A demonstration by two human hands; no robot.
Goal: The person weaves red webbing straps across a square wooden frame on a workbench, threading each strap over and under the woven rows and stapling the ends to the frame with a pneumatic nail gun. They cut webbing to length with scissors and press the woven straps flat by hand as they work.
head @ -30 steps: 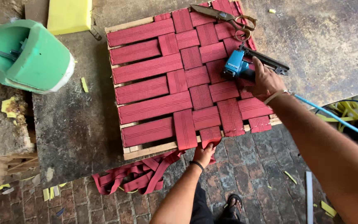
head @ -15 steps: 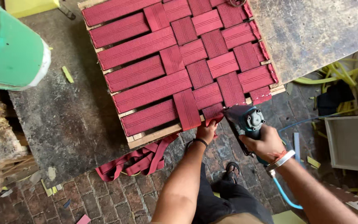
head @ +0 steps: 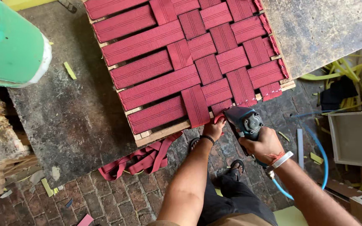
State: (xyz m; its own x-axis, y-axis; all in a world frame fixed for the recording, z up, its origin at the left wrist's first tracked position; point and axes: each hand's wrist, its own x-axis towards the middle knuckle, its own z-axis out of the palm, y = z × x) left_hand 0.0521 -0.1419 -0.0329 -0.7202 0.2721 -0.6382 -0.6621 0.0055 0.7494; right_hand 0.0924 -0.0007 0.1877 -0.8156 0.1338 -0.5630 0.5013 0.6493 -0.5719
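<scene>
Both hands are at the near edge of a big wooden frame (head: pixel 160 134) that lies flat on a dark, worn table (head: pixel 63 125). Wide red straps (head: pixel 181 54) go over and under each other across the whole frame, like a woven mat. A big green foam block (head: pixel 9 50) sits at the far left of the table. Under the table, loose red strap (head: pixel 143 159) lies in a heap on the brick floor (head: pixel 118 201). A grey tray (head: pixel 355 138) stands off to the right, with yellow scraps (head: pixel 336 75) near it. The right hand (head: pixel 266 144) is wrapped tight around the handle of a blue staple gun (head: pixel 244 121). The gun's nose points at the frame edge, just beside the left hand. A thin blue hose (head: pixel 321 159) runs from the gun and curls away to the right. The left hand (head: pixel 214 127) pinches the end of one red strap at the frame's edge, fingers closed on it. It has a dark band on its wrist. The right wrist has a pale band.
</scene>
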